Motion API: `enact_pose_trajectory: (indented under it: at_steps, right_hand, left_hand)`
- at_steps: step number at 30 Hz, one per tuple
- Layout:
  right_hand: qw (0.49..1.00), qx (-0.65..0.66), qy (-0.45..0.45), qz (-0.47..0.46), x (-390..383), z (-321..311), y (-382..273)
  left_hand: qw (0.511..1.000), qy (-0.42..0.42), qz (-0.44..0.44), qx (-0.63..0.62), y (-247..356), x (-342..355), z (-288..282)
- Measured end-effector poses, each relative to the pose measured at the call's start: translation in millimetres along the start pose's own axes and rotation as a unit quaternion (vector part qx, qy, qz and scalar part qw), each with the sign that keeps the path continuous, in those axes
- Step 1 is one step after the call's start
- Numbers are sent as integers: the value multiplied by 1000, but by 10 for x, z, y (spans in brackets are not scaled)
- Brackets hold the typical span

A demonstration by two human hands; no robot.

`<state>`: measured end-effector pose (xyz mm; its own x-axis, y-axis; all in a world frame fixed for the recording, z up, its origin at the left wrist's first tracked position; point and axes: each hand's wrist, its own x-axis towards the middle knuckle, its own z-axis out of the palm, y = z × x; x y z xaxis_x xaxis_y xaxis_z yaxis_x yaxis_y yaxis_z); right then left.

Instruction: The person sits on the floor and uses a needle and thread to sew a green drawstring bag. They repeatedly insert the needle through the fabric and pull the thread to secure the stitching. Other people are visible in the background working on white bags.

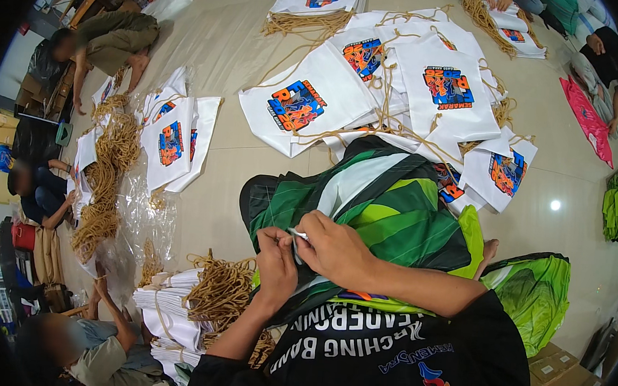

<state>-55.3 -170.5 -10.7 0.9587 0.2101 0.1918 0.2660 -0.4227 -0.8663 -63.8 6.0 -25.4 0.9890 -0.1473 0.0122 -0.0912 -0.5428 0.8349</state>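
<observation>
Pinching a white strip [297,233] between closed fingertips of left hand [276,264] and right hand [337,251], over green cloth [411,234], frame centre. Seemingly working mid-step, not yet finishing; leaving lime cloth [533,294], lower right, unhandled.

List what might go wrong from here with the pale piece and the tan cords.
The small pale piece pinched between the left hand and right hand might slip and get lost in the folds of the green fabric.

The tan cords bunched beside the left forearm could snag or tangle if the arm swings outward.
</observation>
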Motion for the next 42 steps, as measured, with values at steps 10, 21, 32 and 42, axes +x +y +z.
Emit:
enact_pose_trajectory:
  at_steps: [10, 21, 32, 42]
  right_hand:
    - [984, 144, 55, 93, 99, -154, 153]
    - [1000, -3, -3, -2, -36, -87, 94]
    - [985, 123, 6, 120, 34, -74, 266]
    - [860, 383, -84, 325, 129, -172, 273]
  left_hand:
    - [994, 35, 17, -100, -122, 90, -45]
    - [948, -62, -70, -305, -111, 55, 4]
    - [948, -7, -103, -300, 53, 192, -46]
    - [942, 18, -97, -319, -54, 293, -11]
